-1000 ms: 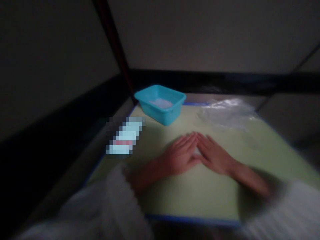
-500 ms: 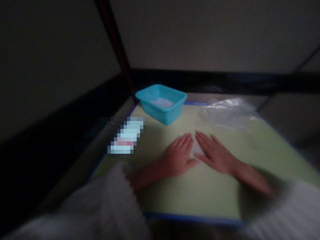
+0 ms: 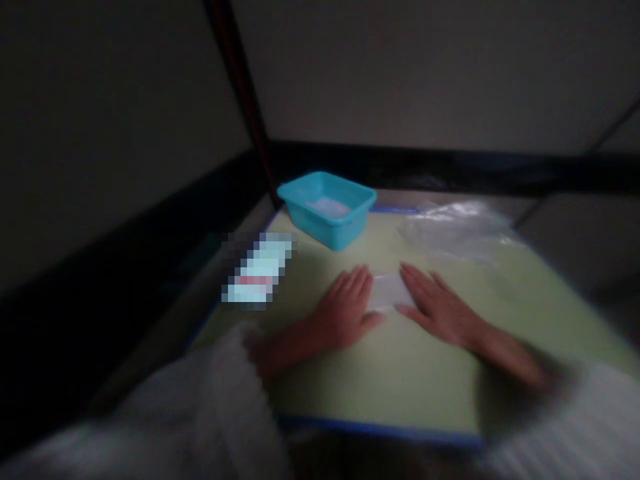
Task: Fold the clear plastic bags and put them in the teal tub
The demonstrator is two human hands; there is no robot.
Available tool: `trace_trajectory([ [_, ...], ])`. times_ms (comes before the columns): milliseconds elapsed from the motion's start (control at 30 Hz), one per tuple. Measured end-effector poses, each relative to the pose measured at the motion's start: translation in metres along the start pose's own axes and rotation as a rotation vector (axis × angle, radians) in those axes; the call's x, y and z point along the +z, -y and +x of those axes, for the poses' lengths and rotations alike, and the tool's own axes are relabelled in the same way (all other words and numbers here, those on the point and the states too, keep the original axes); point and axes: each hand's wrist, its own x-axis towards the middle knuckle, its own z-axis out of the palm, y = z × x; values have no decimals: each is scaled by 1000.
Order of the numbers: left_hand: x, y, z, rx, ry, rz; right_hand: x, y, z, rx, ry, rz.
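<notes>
1. Left hand (image 3: 345, 312): released, palm down, fingers extended at the left end of the white sheet (image 3: 387, 291).
2. White sheet: flat on the table (image 3: 395, 380), between the hands.
3. Right hand (image 3: 439, 305): released, palm down, at the sheet's right end.

1. No words, numbers or signs can be read here.
2. The bright thing (image 3: 261, 267) on the left is covered by big blurry squares, so any writing on it is hidden.
</notes>
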Motion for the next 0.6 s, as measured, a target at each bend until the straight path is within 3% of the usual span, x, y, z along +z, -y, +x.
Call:
trace_trajectory([
  [133,-2,1,-1,-4,42,-4,-4,-5,1,-2,6,95],
  [367,-1,2,0,-15,38,-75,-12,-28,13,74,-118,534],
  [600,-8,9,1,0,12,-168,-22,-34,14,65,-124,654],
])
